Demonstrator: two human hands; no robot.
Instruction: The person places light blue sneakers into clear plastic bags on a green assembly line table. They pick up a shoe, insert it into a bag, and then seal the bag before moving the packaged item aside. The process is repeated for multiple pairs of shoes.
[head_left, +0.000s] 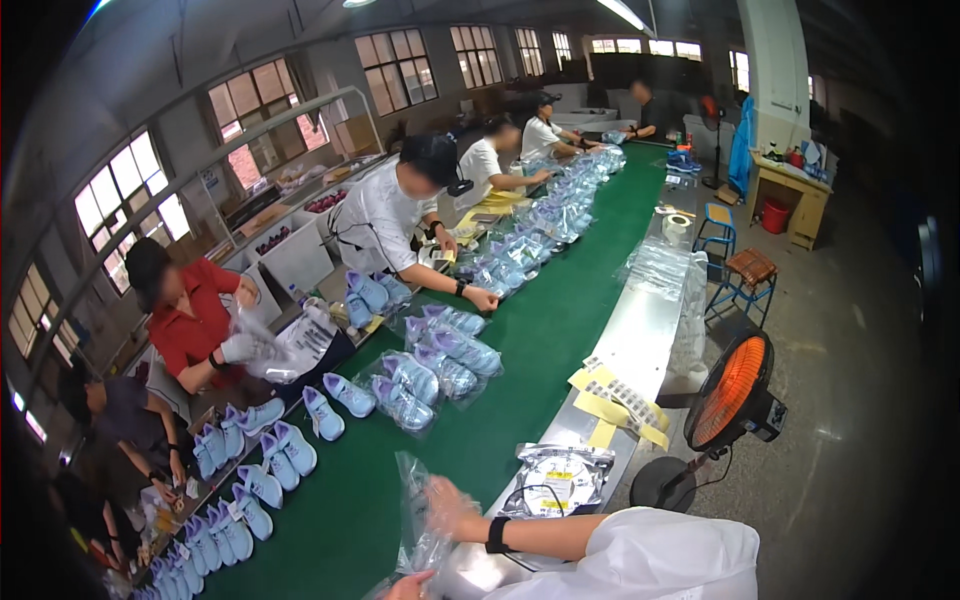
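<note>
A clear plastic bag (412,500) hangs over the near edge of the green conveyor belt (560,340). My right hand (455,508), with a black band on its wrist, is closed on the upper part of the bag. At the lower edge, only some fingers of my left hand (410,587) show, closed against the bag's lower part. Whether a shoe is inside the bag is hidden. Beside my right forearm lies a silver packet (560,478) with a white round label, a dark cord across it.
Light blue sneakers (290,448) line the belt's left side; bagged sneakers (455,352) lie farther up. Several co-workers stand along the far side, one in a red shirt (200,325). Yellow label sheets (620,400) lie on the metal ledge (632,335), near an orange fan (730,390).
</note>
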